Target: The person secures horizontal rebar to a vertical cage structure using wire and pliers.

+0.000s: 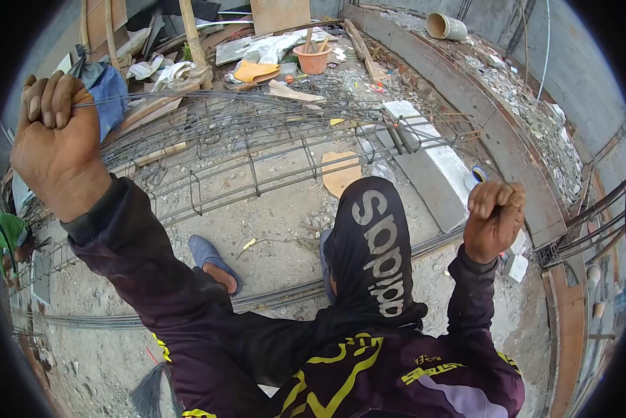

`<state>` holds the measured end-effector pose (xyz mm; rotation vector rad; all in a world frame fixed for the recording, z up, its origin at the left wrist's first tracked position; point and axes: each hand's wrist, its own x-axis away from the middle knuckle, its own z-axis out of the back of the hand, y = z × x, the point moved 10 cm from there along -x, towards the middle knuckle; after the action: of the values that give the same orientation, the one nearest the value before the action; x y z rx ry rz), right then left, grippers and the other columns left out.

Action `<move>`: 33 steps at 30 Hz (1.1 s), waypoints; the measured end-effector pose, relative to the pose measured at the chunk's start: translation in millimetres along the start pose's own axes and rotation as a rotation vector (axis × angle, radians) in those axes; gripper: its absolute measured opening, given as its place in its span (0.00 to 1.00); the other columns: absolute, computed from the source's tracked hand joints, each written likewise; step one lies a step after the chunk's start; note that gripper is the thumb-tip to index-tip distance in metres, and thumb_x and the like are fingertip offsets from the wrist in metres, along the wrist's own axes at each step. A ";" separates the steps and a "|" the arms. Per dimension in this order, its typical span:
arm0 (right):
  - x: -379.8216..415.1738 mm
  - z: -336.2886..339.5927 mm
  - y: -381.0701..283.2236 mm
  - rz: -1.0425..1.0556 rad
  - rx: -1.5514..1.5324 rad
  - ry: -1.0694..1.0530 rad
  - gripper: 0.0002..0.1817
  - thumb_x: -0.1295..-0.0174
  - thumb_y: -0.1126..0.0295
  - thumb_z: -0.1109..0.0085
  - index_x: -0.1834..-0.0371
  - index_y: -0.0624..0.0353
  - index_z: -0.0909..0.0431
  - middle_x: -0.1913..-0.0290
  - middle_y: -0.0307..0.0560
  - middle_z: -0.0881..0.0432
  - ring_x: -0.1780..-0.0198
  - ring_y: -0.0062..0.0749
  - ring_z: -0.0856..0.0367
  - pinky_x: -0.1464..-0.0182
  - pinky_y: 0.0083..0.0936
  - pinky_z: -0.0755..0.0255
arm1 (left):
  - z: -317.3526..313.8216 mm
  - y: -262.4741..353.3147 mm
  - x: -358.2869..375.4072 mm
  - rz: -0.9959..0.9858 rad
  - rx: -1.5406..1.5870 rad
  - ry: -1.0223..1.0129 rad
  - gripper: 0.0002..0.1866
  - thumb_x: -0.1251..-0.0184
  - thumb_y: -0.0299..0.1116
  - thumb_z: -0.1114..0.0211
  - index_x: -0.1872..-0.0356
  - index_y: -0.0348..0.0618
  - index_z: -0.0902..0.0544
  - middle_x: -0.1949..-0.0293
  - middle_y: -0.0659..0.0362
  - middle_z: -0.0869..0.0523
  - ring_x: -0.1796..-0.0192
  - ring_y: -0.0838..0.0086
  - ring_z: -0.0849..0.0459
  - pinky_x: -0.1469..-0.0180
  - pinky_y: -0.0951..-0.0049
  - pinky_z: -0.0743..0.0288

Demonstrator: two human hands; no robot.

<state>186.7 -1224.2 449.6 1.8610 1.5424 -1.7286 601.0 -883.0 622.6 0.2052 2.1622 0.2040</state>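
We're looking down at a building site here. Our left hand [53,143] is raised high on the left of the view, fingers [48,104] curled tight around a thin grey steel wire [152,97] that runs off to the right from the fist. Our right hand [494,221] is up on the other side, also balled into a fist, but we honestly can't tell what it's clamped on, since nothing clearly shows between the fingers.

The wire passes above a long rusty-grey rebar cage [257,150] made of straight bars and square stirrups, lying on the sandy, gravelly ground [271,223]. A pale concrete block [431,164] sits just beside the cage's right end. Between our hands we see a bent knee in black trousers with white lettering [379,240], and a foot in a blue slipper [214,263] planted near loose long steel bars [187,313] lying on the ground.

Further back there's an orange plastic bucket [312,59] with sticks in it, amid scrap timber and bags, well apart from both hands. A curved concrete kerb [508,150] sweeps down the right side.
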 end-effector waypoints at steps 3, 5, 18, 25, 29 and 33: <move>-56.5 27.7 -61.5 0.271 -0.180 0.568 0.14 0.22 0.66 0.56 0.66 0.60 0.29 0.69 0.43 0.22 0.71 0.29 0.24 0.64 0.25 0.25 | -39.0 -82.4 38.7 0.102 0.145 0.047 0.05 0.23 0.26 0.50 0.55 0.33 0.30 0.78 0.65 0.35 0.80 0.81 0.42 0.79 0.78 0.44; -76.2 36.5 -76.1 0.281 -0.536 0.615 0.13 0.26 0.69 0.52 0.71 0.59 0.28 0.73 0.41 0.22 0.73 0.28 0.24 0.67 0.22 0.26 | -33.3 -139.1 76.4 0.185 0.116 0.203 0.05 0.21 0.29 0.49 0.57 0.39 0.28 0.78 0.67 0.34 0.81 0.83 0.41 0.80 0.80 0.45; -42.8 9.6 13.9 -0.094 1.081 -0.349 0.13 0.22 0.70 0.54 0.57 0.70 0.23 0.62 0.43 0.22 0.61 0.21 0.27 0.51 0.21 0.30 | -27.0 -99.0 116.1 -0.080 0.175 0.428 0.05 0.19 0.40 0.49 0.54 0.54 0.28 0.77 0.71 0.33 0.82 0.87 0.41 0.84 0.83 0.48; 51.6 -137.5 44.4 -0.540 0.535 -1.078 0.18 0.30 0.62 0.42 0.68 0.70 0.22 0.78 0.49 0.23 0.77 0.27 0.28 0.71 0.23 0.37 | -65.1 -31.2 58.9 -0.212 0.175 0.315 0.08 0.18 0.37 0.50 0.62 0.51 0.30 0.78 0.69 0.32 0.82 0.86 0.40 0.83 0.83 0.44; 41.4 -149.3 32.9 -0.522 0.083 -0.941 0.24 0.32 0.55 0.38 0.78 0.64 0.28 0.83 0.44 0.28 0.82 0.24 0.32 0.77 0.23 0.40 | -63.6 20.5 66.1 -0.748 -0.673 0.422 0.09 0.18 0.37 0.50 0.63 0.51 0.29 0.78 0.70 0.33 0.81 0.86 0.40 0.83 0.83 0.45; 5.8 -99.3 23.2 -0.300 0.265 -0.785 0.27 0.31 0.49 0.42 0.78 0.61 0.32 0.75 0.43 0.32 0.71 0.28 0.35 0.66 0.25 0.41 | -62.1 -8.5 65.4 -0.303 0.138 0.283 0.09 0.18 0.37 0.50 0.64 0.51 0.29 0.78 0.69 0.34 0.81 0.86 0.40 0.83 0.82 0.44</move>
<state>265.9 -1161.4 464.6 0.8239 1.3287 -2.4698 512.6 -880.9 603.3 -0.0803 2.4564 -0.0962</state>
